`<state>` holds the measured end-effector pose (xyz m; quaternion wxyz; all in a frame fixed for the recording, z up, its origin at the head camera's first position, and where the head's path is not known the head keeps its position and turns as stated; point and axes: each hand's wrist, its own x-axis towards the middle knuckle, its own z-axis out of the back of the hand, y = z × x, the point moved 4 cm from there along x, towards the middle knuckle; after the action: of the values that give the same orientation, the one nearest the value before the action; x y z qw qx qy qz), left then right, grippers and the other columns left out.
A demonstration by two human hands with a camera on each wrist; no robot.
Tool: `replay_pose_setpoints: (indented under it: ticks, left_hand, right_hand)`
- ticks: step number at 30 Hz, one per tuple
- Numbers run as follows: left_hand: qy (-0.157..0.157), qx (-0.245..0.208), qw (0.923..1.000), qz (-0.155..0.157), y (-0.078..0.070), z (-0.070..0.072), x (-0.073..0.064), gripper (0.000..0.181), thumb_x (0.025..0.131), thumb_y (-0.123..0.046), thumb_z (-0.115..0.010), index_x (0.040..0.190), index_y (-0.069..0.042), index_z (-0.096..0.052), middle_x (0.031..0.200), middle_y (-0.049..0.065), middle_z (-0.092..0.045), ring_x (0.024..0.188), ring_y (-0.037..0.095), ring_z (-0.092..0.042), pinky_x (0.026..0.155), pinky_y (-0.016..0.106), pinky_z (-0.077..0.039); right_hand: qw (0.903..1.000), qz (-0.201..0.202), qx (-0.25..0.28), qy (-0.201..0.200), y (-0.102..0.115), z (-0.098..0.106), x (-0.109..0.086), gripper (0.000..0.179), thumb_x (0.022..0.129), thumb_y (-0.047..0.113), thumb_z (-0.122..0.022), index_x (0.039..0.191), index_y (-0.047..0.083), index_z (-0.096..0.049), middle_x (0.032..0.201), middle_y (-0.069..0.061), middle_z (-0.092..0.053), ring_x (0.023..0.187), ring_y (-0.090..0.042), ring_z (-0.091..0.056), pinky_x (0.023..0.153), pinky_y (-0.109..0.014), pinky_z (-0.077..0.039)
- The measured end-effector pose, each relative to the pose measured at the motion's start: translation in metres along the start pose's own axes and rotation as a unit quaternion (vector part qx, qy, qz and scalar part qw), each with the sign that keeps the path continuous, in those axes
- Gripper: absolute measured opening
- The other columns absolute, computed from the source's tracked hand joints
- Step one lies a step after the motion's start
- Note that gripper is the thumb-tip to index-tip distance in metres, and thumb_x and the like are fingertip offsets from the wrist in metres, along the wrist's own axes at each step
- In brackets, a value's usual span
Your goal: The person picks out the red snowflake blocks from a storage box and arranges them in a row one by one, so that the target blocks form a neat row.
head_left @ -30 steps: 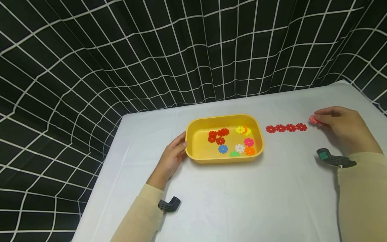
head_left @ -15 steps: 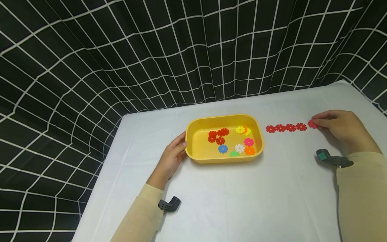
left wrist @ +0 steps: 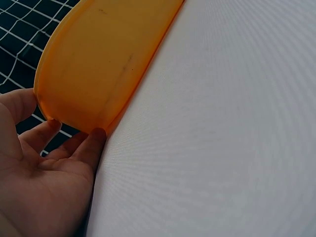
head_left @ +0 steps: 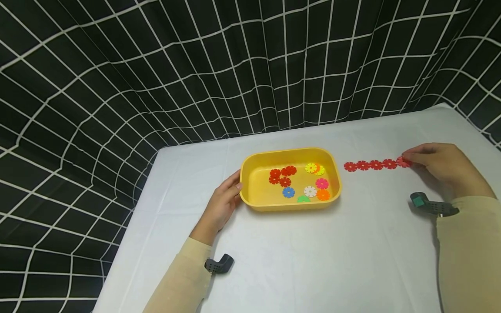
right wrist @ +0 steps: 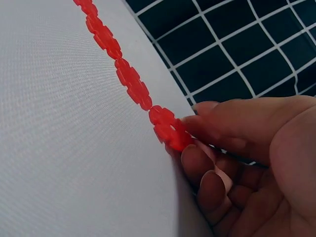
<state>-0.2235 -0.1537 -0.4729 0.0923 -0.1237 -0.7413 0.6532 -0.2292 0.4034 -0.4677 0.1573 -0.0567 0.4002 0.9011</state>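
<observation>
In the head view, my left hand [head_left: 221, 206] grips the left end of a yellow tray [head_left: 256, 193], thumb by the rim. The left wrist view shows its fingertips against the tray's outer wall [left wrist: 98, 64]. My right hand [head_left: 444, 167] pinches a notched, pinkish-red plastic disc [head_left: 401, 161] between thumb and fingers, low over the table. That disc meets the right end of a straight row of red notched discs [head_left: 376, 165]. Seen from the right wrist, the row [right wrist: 132, 84] runs up to the fingertips, which partly hide the held disc.
Inside the tray lie several red discs [head_left: 285, 182], a blue disc [head_left: 288, 192], a white disc [head_left: 310, 191], a pink disc [head_left: 322, 183], a green disc [head_left: 303, 198], and yellow and orange ones. A black gridded curtain [head_left: 235, 65] hangs behind the white table [head_left: 313, 261].
My right hand has moved slightly left and down, bringing the held disc from apart to the end of the row. The left hand and tray have stayed put.
</observation>
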Motion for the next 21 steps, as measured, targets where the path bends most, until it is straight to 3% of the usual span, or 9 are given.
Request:
replay_pose_setpoints:
  ticks: [3, 5, 7, 10, 12, 15, 17, 21]
  left_hand:
    - [0.001, 0.000, 1.0000, 0.000, 0.0004, 0.0005, 0.0001, 0.052, 0.114, -0.014, -0.054, 0.165, -0.006, -0.046, 0.166, 0.003, -0.047, 0.153, 0.019, -0.041, 0.123, 0.041, -0.037]
    - [0.001, 0.000, 1.0000, 0.001, 0.0005, 0.0006, 0.0002, 0.052, 0.114, -0.013, -0.054, 0.165, -0.007, -0.047, 0.166, 0.003, -0.047, 0.153, 0.019, -0.041, 0.123, 0.041, -0.037]
    - [0.000, 0.000, 1.0000, 0.002, 0.0006, 0.0005, 0.0003, 0.052, 0.114, -0.013, -0.054, 0.165, -0.007, -0.047, 0.166, 0.003, -0.047, 0.152, 0.019, -0.042, 0.123, 0.041, -0.037]
    - [0.000, -0.001, 1.0000, 0.004, 0.0005, 0.0004, -0.0001, 0.052, 0.114, -0.013, -0.054, 0.165, -0.007, -0.047, 0.166, 0.003, -0.047, 0.152, 0.019, -0.042, 0.123, 0.040, -0.037]
    - [-0.001, -0.002, 1.0000, 0.004, 0.0002, 0.0003, -0.0004, 0.052, 0.114, -0.013, -0.054, 0.165, -0.007, -0.047, 0.166, 0.003, -0.047, 0.152, 0.019, -0.042, 0.123, 0.040, -0.037]
    - [-0.001, -0.001, 1.0000, 0.003, -0.0002, 0.0002, -0.0009, 0.053, 0.114, -0.014, -0.055, 0.165, -0.007, -0.046, 0.166, 0.003, -0.047, 0.153, 0.019, -0.042, 0.123, 0.041, -0.037]
    - [-0.001, 0.000, 1.0000, 0.002, -0.0005, 0.0002, -0.0010, 0.053, 0.114, -0.014, -0.055, 0.165, -0.007, -0.046, 0.167, 0.003, -0.047, 0.153, 0.020, -0.042, 0.123, 0.042, -0.037]
    - [0.000, 0.000, 1.0000, 0.002, -0.0007, 0.0003, -0.0010, 0.052, 0.114, -0.014, -0.055, 0.165, -0.007, -0.047, 0.167, 0.003, -0.047, 0.153, 0.019, -0.042, 0.123, 0.041, -0.037]
  right_hand:
    - [0.9999, -0.005, 0.005, -0.013, -0.0015, 0.0009, -0.0012, 0.071, 0.113, 0.054, -0.043, 0.150, -0.005, -0.055, 0.145, -0.034, -0.050, 0.129, -0.051, -0.043, 0.092, -0.055, -0.052]
    - [0.9996, -0.015, 0.012, -0.022, -0.0022, 0.0016, -0.0015, 0.068, 0.114, 0.051, -0.041, 0.153, -0.004, -0.053, 0.143, -0.032, -0.053, 0.123, -0.045, -0.050, 0.083, -0.040, -0.052]
    - [0.9993, -0.022, 0.019, -0.025, -0.0022, 0.0025, -0.0017, 0.069, 0.115, 0.050, -0.040, 0.156, -0.004, -0.051, 0.143, -0.031, -0.054, 0.119, -0.042, -0.053, 0.083, -0.039, -0.052]
    - [0.9990, -0.027, 0.027, -0.021, -0.0012, 0.0030, -0.0016, 0.071, 0.115, 0.051, -0.040, 0.158, -0.005, -0.047, 0.146, -0.031, -0.052, 0.121, -0.043, -0.053, 0.094, -0.054, -0.053]
    - [0.9991, -0.024, 0.029, -0.018, 0.0001, 0.0027, -0.0014, 0.072, 0.115, 0.050, -0.040, 0.159, -0.006, -0.046, 0.146, -0.032, -0.051, 0.122, -0.044, -0.053, 0.096, -0.057, -0.051]
    - [0.9994, -0.017, 0.026, -0.018, 0.0023, 0.0016, -0.0019, 0.071, 0.115, 0.050, -0.041, 0.157, -0.007, -0.047, 0.145, -0.031, -0.052, 0.120, -0.043, -0.054, 0.087, -0.043, -0.053]
    - [0.9996, -0.009, 0.021, -0.018, 0.0041, 0.0012, -0.0027, 0.071, 0.114, 0.051, -0.041, 0.155, -0.007, -0.048, 0.142, -0.031, -0.053, 0.119, -0.042, -0.054, 0.082, -0.034, -0.048]
    - [0.9997, -0.001, 0.019, -0.014, 0.0064, 0.0000, -0.0036, 0.074, 0.113, 0.055, -0.042, 0.154, -0.007, -0.049, 0.141, -0.031, -0.054, 0.119, -0.044, -0.052, 0.083, -0.040, -0.049]
